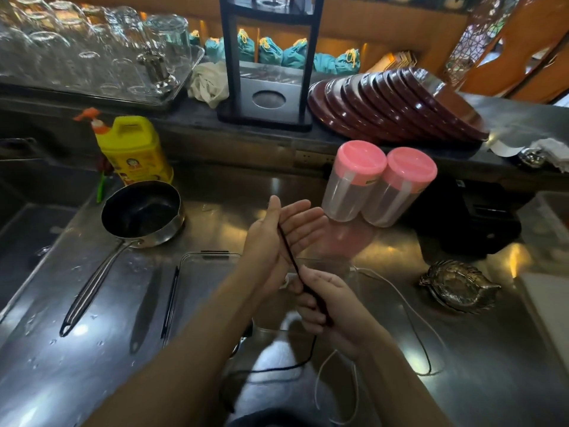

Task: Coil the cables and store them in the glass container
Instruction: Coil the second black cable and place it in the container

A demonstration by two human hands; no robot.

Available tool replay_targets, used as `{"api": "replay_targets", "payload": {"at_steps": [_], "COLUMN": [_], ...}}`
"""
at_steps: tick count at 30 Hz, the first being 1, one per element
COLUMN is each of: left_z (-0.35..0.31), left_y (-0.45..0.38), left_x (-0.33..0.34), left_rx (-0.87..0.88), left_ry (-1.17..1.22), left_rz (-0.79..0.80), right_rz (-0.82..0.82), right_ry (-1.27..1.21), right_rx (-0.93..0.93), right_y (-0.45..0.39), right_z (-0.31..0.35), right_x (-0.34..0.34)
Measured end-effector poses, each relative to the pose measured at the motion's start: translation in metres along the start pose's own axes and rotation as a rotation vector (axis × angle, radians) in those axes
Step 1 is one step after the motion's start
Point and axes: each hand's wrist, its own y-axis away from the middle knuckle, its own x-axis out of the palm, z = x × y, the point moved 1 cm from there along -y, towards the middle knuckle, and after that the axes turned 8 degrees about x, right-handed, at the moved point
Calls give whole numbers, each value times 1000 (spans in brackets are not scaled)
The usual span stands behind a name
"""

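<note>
Above the steel counter, a black cable [292,260] runs taut between my two hands. My left hand [277,241] is held up with palm and fingers straight, and the cable lies across the palm below the thumb. My right hand [329,306] grips the cable lower down; its slack drops to the counter and trails left. A white cable [409,312] lies loose on the counter to the right, looping toward the front edge. The clear rectangular glass container [197,257] sits on the counter under my hands, largely hidden by my arms.
A saucepan [141,214] with a long handle and a yellow soap bottle [135,149] stand at the left beside a sink [24,235]. Two pink-lidded jars [381,186] lean behind my hands. A metal fish-shaped dish [458,285] lies right. Brown plates [400,103] and glasses [77,47] fill the back ledge.
</note>
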Motion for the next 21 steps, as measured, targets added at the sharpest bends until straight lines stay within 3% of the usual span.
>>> {"api": "replay_targets", "payload": {"at_steps": [6,11,18,21], "left_z": [-27,-73,-93,-93], "left_y": [-20,-43,-64,-68], "left_x": [-9,-51,-119,-148], "left_rx": [84,273,406,414], "left_ry": [73,232,337,350], "left_rz": [-32,-193,-497,-608], "right_rz": [-19,-130,-281,-306], "right_ry": [63,76,677,693], "right_rx": [-29,-68,113,65], "right_y": [1,13,19,28], "right_z": [-6,4,14,24], "right_x": [-32,-78,-126,-137]}}
